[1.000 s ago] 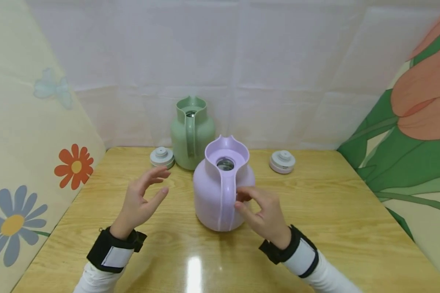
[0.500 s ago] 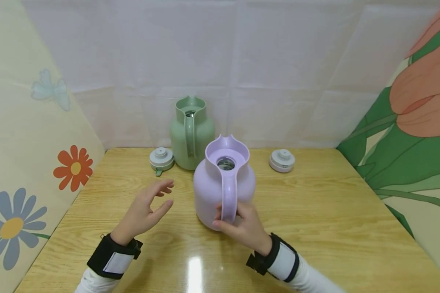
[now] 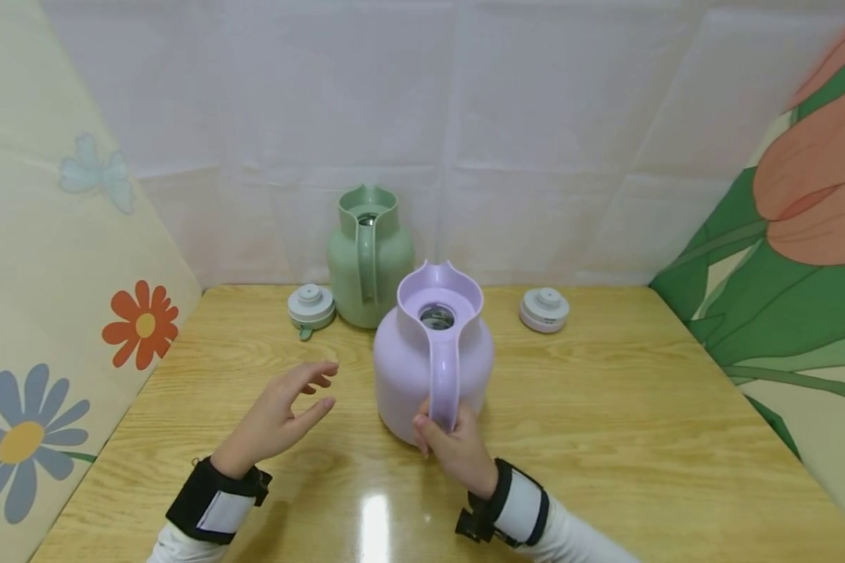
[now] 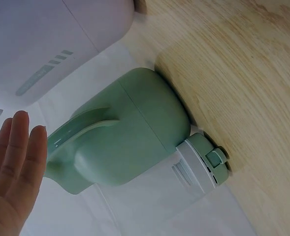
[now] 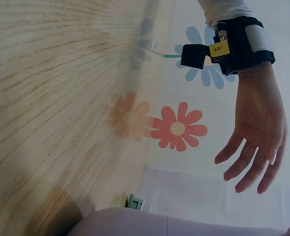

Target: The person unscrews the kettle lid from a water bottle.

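A lidless purple thermos jug (image 3: pixel 401 367) stands upright on the wooden table, its silvery inner mouth showing from above. My right hand (image 3: pixel 461 450) grips the lower part of its handle, thumb on the near side. In the right wrist view, only a bit of that hand shows at the lower right corner. To the left of the jug, my left hand (image 3: pixel 278 414) hovers with loosely bent fingers and touches nothing. Behind stands a green thermos jug (image 3: pixel 387 258), also lidless, its handle facing me. Its side shows beyond the left fingers (image 4: pixel 20 142) in the left wrist view.
A grey lid with a green base (image 3: pixel 311 307) sits left of the green jug. Another grey lid with a purple base (image 3: pixel 544 310) lies at the back right. A white cloth wall (image 3: pixel 535 141) closes off the back; flower-printed cloths hang on both sides.
My right hand has moved from beside the purple jug's handle down and round it, and now grips it. My left hand has come slightly lower and nearer me.
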Demonstrator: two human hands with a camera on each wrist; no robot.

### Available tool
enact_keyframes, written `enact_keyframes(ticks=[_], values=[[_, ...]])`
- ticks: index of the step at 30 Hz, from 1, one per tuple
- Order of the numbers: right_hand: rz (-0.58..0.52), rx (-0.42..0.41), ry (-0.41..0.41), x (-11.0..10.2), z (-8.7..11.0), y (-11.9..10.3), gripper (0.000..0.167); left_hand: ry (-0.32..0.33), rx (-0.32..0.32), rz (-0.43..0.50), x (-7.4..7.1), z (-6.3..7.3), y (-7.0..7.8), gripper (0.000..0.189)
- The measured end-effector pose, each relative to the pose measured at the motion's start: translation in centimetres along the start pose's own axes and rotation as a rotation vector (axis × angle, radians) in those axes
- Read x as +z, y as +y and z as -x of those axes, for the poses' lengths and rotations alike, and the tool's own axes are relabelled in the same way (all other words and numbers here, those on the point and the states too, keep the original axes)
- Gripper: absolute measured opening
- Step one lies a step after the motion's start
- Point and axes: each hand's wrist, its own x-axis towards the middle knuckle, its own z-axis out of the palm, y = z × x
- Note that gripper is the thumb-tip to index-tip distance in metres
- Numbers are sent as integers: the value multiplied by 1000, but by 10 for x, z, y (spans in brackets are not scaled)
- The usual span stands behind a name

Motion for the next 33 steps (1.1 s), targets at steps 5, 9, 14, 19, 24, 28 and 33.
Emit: enact_keyframes(ticks=[5,9,14,19,24,28,33], values=[[9,-28,37,3,-1,-1,24,4,-1,20,0,0,0,41],[33,-5,60,3,-1,-2,23,8,-9,19,0,0,0,39],[81,19,90,-2,-4,1,18,-6,-27,23,0,0,2,37],[102,20,118,-9,-8,6,17,-19,-23,31,1,-1,2,35],[120,26,141,-16,-12,9,16,-34,-33,30,2,0,2,36],[128,41,153,-22,-15,10,16,-48,-36,21,3,0,2,36],[152,78,164,-29,-21,12,17,-56,-32,20,5,-1,1,36]])
